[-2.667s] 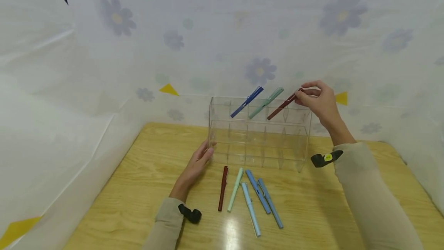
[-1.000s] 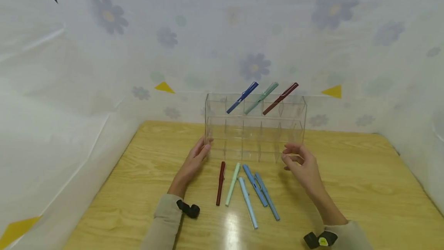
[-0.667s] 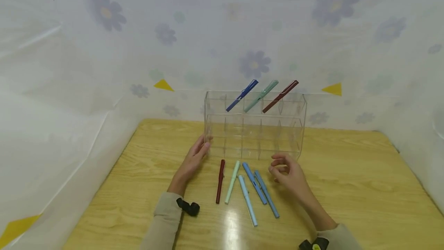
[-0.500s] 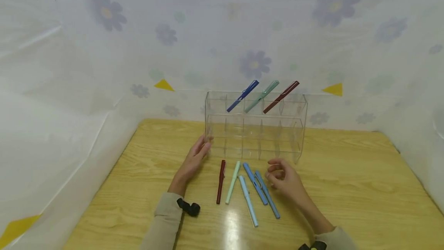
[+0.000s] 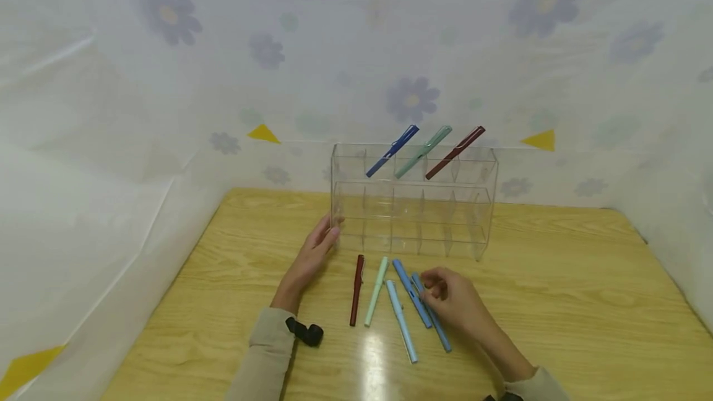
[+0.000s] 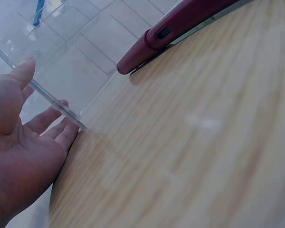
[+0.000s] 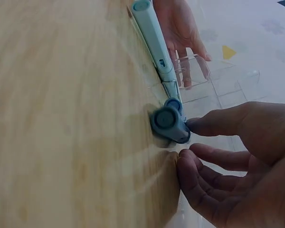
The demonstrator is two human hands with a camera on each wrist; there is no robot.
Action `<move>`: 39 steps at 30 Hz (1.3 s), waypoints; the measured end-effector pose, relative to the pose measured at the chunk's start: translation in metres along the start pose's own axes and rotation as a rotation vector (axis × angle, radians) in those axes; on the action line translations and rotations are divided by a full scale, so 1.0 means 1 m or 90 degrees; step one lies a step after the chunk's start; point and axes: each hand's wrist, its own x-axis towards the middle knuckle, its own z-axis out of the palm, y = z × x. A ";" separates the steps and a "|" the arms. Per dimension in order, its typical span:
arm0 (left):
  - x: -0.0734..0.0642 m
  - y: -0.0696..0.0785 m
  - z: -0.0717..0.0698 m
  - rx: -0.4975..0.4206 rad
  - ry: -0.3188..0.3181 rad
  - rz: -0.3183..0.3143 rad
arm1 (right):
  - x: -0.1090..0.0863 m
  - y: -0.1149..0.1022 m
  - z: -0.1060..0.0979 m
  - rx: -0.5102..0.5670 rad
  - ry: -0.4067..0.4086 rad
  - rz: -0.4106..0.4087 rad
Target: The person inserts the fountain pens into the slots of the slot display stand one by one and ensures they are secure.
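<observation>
A clear divided acrylic organizer stands on the table. My left hand holds its left side, thumb in front and fingers at the side panel. In its top row lean a dark blue pen, a pale green pen and a dark red pen. My right hand is at the rightmost blue pen; in the right wrist view the thumb meets that pen, while the fingers sit below, apart from it. Another blue pen lies alongside, partly under the fingertips' line of view.
Left of the blue pens lie a light blue pen, a mint pen and a dark red pen, in front of the organizer. A flower-patterned white curtain hangs behind the wooden table.
My right hand let go of the dark red pen in the top row, then came down and left to the blue pens. My left hand has stayed at the organizer's side.
</observation>
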 end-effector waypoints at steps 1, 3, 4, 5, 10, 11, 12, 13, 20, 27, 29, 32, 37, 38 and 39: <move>0.000 0.000 0.000 -0.001 0.000 0.001 | -0.001 -0.002 0.000 -0.010 -0.001 0.000; 0.001 0.000 0.000 -0.003 -0.001 0.004 | -0.002 -0.006 0.000 -0.029 -0.002 -0.003; 0.001 -0.001 0.000 -0.002 -0.001 0.005 | -0.003 -0.008 0.000 -0.038 0.000 -0.004; 0.001 -0.001 0.000 -0.002 -0.001 0.006 | -0.004 -0.010 0.001 -0.046 0.001 -0.004; -0.001 0.000 0.000 0.004 0.001 0.003 | -0.006 -0.014 0.002 -0.092 0.011 0.009; -0.001 0.000 0.000 0.005 0.000 0.004 | -0.007 -0.014 0.001 -0.101 0.011 0.012; -0.001 0.001 0.001 0.007 -0.001 0.004 | -0.007 -0.015 0.001 -0.110 0.010 0.014; -0.001 0.001 0.001 0.008 -0.001 0.004 | -0.007 -0.015 0.001 -0.116 0.009 0.016; -0.001 0.002 0.001 0.009 -0.003 0.007 | -0.008 -0.019 0.000 -0.152 -0.001 0.015; -0.002 0.003 0.000 0.007 -0.004 0.002 | -0.008 -0.020 -0.004 -0.130 -0.016 0.021; -0.002 0.003 0.000 0.004 -0.003 0.001 | -0.007 -0.018 -0.009 -0.108 -0.021 0.022; -0.002 0.002 0.000 0.003 -0.003 0.005 | -0.005 -0.014 -0.020 -0.053 -0.034 0.027; -0.002 0.001 0.000 0.005 0.001 0.010 | 0.003 -0.012 -0.036 0.054 -0.026 0.019; -0.003 0.000 0.000 0.005 0.003 0.009 | 0.005 -0.013 -0.038 0.075 -0.019 0.009; -0.003 0.000 0.000 0.006 0.004 0.007 | 0.007 -0.014 -0.041 0.098 -0.013 -0.001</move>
